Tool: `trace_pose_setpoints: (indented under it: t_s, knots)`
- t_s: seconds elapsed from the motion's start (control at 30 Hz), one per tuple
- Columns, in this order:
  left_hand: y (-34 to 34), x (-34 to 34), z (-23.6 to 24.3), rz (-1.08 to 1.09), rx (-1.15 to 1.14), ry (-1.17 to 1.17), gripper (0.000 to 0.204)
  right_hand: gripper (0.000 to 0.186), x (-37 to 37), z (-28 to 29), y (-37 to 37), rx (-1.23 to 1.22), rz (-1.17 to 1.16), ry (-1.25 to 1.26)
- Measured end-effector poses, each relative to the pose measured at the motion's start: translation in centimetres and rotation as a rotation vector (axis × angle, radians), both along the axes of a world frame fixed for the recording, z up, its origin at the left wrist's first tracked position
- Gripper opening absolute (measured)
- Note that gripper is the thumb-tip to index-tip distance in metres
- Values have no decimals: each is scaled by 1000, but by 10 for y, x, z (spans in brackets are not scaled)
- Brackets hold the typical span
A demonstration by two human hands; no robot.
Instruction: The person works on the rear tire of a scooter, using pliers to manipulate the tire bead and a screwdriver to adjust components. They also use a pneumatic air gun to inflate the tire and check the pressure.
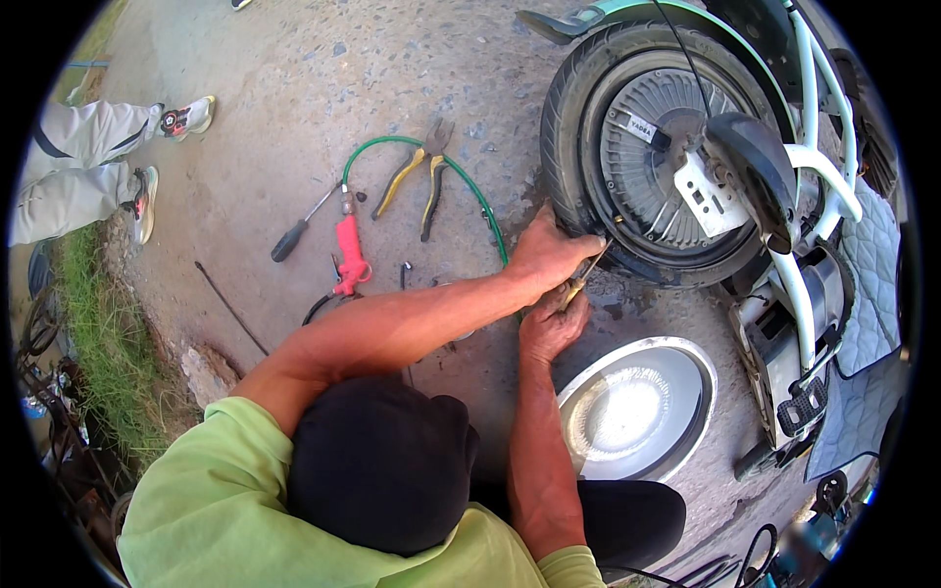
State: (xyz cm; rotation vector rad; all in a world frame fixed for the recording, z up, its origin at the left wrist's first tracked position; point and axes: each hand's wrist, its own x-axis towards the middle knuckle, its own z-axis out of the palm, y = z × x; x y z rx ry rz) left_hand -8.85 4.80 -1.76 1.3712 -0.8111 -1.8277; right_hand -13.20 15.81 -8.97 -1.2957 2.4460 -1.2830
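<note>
The right grip [554, 325] is clasping a tool [574, 289] with a yellow handle, and its thin rod is pointing at the wheel's edge. The left grip [549, 259] is touching the tire [563, 137]; I cannot tell if its partly hidden fingers are squeezing. The tire is sitting around the wheel [632, 171], near a white basin [676, 365]. If the right grip is pushing too hard, the rod could slip and poke the left thumb. A bad angle could mean the rod is scratching the rubber. A bumping arm could tip the basin.
</note>
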Motion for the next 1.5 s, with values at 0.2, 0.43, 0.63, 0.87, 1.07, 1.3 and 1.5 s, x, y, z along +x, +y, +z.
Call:
trace_pose_setpoints:
  t_s: [0.2,0.43,0.63,0.87,1.07,1.3,1.5]
  knots:
    - [-13,12,25,-173,217,5,46,50,-2,4,4,113,18,-68]
    - [-23,16,20,-239,262,-23,44,47,-2,3,2,63,15,-28]
    - [-19,13,17,-206,207,-56,35,42,-3,3,0,39,14,23]
    - [-15,12,18,-146,97,0,31,49,-4,-10,0,190,-31,91]
    - [-9,7,15,-146,95,-39,38,49,-5,-7,3,149,-35,63]
    - [-5,6,15,-108,82,-22,41,45,-4,-6,0,148,-35,85]
    - [-4,4,11,-108,-13,-40,42,45,-4,-4,0,163,-29,82]
